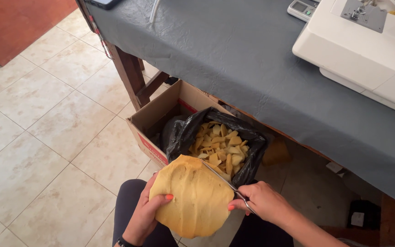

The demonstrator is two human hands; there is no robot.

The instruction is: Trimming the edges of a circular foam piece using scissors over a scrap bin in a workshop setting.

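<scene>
1. Yellow foam piece [193, 196] is held above the lap, just in front of a black bag [184, 132] of foam scraps [218, 146] set in a cardboard box [161, 110].
2. Left hand [145, 215] is cupped beneath the foam's edge, fingers wrapped onto it.
3. Right hand [264, 201] is closed around scissors [227, 183], whose blades lie along the foam's upper edge.

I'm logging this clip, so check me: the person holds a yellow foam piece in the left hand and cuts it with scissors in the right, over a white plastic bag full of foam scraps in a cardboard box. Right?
Not quite: the head view shows the bag is black, not white. The rest holds: the left hand grips the yellow foam piece, the right hand works the scissors, and the foam scraps fill the bag inside the cardboard box.
</scene>
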